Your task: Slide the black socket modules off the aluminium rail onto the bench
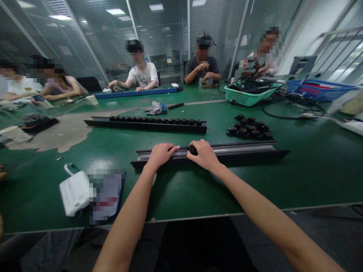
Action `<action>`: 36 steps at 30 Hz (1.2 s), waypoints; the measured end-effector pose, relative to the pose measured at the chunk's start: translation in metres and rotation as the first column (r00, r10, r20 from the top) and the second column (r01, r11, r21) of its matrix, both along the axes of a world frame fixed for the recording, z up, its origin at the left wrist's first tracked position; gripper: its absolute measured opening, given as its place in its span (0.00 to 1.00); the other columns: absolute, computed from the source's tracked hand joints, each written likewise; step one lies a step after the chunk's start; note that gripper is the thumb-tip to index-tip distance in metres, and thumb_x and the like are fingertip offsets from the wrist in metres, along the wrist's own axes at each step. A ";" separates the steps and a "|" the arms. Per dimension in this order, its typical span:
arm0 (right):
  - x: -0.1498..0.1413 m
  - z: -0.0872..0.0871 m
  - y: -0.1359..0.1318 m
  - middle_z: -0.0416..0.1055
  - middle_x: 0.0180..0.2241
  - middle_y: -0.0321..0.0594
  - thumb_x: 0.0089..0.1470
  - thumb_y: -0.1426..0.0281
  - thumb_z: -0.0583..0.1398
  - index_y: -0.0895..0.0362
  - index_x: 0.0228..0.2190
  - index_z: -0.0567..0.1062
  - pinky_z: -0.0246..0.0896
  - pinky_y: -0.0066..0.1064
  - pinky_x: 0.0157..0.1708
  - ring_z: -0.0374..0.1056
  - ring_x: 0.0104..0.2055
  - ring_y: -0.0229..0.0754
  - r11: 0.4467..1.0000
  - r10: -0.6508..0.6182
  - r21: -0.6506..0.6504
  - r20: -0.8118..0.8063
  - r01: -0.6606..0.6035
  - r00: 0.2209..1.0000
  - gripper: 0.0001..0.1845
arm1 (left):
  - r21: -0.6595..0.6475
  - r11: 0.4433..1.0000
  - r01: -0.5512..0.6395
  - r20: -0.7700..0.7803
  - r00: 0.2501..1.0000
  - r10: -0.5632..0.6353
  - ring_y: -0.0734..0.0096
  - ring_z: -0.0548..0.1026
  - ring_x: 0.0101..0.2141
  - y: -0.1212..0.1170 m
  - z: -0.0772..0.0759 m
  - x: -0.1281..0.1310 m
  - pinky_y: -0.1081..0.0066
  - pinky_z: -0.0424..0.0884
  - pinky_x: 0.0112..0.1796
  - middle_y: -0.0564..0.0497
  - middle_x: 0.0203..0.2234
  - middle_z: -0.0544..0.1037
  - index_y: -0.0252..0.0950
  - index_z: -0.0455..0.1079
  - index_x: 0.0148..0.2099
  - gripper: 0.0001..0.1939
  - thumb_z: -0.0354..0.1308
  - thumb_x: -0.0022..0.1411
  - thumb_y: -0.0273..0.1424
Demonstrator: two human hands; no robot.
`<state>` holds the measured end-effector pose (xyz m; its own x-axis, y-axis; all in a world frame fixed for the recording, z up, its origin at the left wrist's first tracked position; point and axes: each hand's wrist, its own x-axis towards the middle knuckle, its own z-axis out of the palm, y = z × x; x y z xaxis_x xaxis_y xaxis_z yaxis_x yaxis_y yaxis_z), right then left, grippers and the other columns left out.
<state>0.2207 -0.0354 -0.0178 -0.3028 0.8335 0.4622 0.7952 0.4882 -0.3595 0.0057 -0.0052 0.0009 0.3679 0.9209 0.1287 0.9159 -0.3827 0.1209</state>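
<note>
A black rail with a silvery channel [241,150] lies crosswise on the green table in front of me. My left hand [162,154] grips the rail left of its middle, the thumb pointing right along the channel. Between the thumb and fingers of my right hand [203,153] is a small round black part [193,150], at the channel. My right fingers partly cover it, so I cannot tell whether it is seated. Beyond the hands, a second black rail [147,125] carries a row of similar black parts. A pile of such parts [249,128] lies at the right.
A white device with a strap [75,192] and a blurred flat packet [107,196] lie at the near left. Gloves [155,108] lie behind the second rail. A green basket [244,96], a blue basket [317,90] and cables stand back right. Several people sit across the table.
</note>
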 end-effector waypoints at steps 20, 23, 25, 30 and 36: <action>0.002 -0.002 0.001 0.77 0.34 0.43 0.55 0.63 0.59 0.54 0.33 0.72 0.51 0.41 0.44 0.65 0.40 0.51 0.994 -0.105 0.044 0.038 0.103 0.994 0.07 | 0.004 1.000 -0.003 0.013 1.000 0.003 0.59 0.78 0.37 0.000 0.000 0.000 0.68 0.64 0.35 0.45 0.37 0.83 0.40 0.79 0.41 0.29 0.41 0.72 0.50; 0.002 -0.002 0.001 0.77 0.35 0.44 0.55 0.63 0.59 0.54 0.33 0.71 0.49 0.40 0.44 0.65 0.41 0.51 0.993 -0.110 0.040 0.037 0.109 0.993 0.08 | 0.007 1.000 -0.001 0.009 1.000 0.001 0.59 0.78 0.37 0.000 0.001 0.000 0.69 0.63 0.34 0.45 0.37 0.83 0.40 0.79 0.41 0.29 0.40 0.72 0.50; 0.002 -0.001 0.001 0.77 0.35 0.43 0.55 0.63 0.59 0.54 0.33 0.71 0.48 0.40 0.44 0.66 0.41 0.50 0.993 -0.116 0.026 0.040 0.115 0.992 0.08 | 0.006 1.000 -0.001 0.008 1.000 0.001 0.59 0.78 0.36 -0.001 0.001 0.000 0.69 0.63 0.34 0.45 0.37 0.83 0.40 0.79 0.41 0.30 0.40 0.72 0.51; 0.001 0.000 0.001 0.78 0.36 0.42 0.56 0.62 0.58 0.55 0.34 0.71 0.46 0.40 0.44 0.66 0.42 0.50 0.989 -0.149 -0.011 0.055 0.150 0.987 0.09 | 0.006 1.000 0.001 0.006 1.000 -0.001 0.58 0.77 0.37 0.000 0.001 0.001 0.69 0.62 0.34 0.45 0.36 0.83 0.39 0.79 0.40 0.30 0.40 0.72 0.51; 0.002 0.004 0.000 0.77 0.36 0.42 0.55 0.61 0.58 0.55 0.34 0.71 0.45 0.39 0.43 0.66 0.42 0.50 0.985 -0.157 -0.061 0.045 0.159 0.987 0.10 | 0.008 1.000 0.004 0.018 1.000 -0.004 0.58 0.77 0.36 0.000 0.000 0.001 0.68 0.62 0.34 0.45 0.36 0.82 0.39 0.79 0.40 0.30 0.40 0.72 0.51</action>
